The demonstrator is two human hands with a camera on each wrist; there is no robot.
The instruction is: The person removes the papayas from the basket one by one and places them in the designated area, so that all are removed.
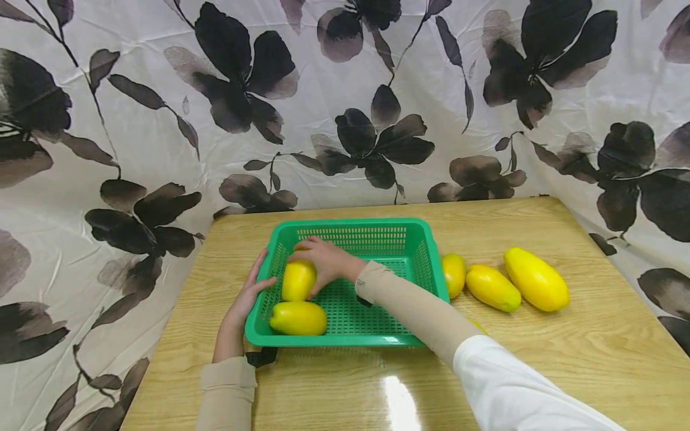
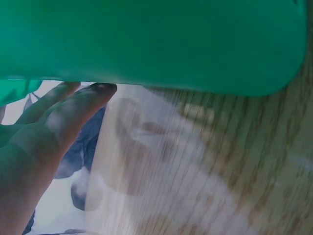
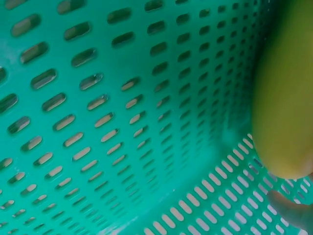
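Observation:
A green plastic basket (image 1: 345, 340) with slotted walls stands on the table. My left hand (image 1: 245, 302) holds its left rim, thumb over the edge and fingers along the outside; the left wrist view shows those fingers (image 2: 73, 115) beside the basket wall (image 2: 161, 44). Inside, my right hand (image 1: 326, 261) grips a yellow oblong fruit (image 1: 298, 281) near the left wall, fingers over its far end and thumb at its right side. A second yellow fruit (image 1: 298, 318) lies crosswise in the near left corner. In the right wrist view, the gripped fruit (image 3: 286, 98) is at the right edge.
Right of the basket, several more yellow fruits lie on the wooden table (image 1: 598, 335), among them a large one (image 1: 536, 279) and a smaller one (image 1: 493, 288). One (image 1: 453, 275) sits close to the basket's right wall. A floral cloth (image 1: 345, 78) hangs behind the table.

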